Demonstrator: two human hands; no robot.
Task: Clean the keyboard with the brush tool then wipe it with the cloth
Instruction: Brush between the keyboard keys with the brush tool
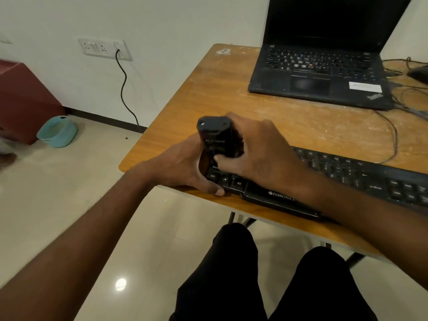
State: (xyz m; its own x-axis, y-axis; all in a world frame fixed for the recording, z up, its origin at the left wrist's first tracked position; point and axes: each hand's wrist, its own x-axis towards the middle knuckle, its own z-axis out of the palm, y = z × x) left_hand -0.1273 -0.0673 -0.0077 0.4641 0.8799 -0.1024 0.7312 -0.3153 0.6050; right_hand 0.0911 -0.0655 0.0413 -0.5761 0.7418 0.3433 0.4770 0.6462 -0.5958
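Observation:
A black keyboard (352, 174) lies along the near edge of the wooden table (231, 96). A black brush tool (216, 135) stands upright over the keyboard's left end. My right hand (259, 154) is wrapped around the tool from the right, fingers on its front. My left hand (185, 167) grips the keyboard's left end, thumb at the front corner below the Ctrl key. The tool's lower end is hidden behind my fingers. No cloth is in view.
An open black laptop (324, 66) sits at the back of the table, with cables (393, 135) and a dark mouse (419, 74) to its right. On the floor at left are a teal bowl (58, 132) and a red box (23, 100). My knees are under the table edge.

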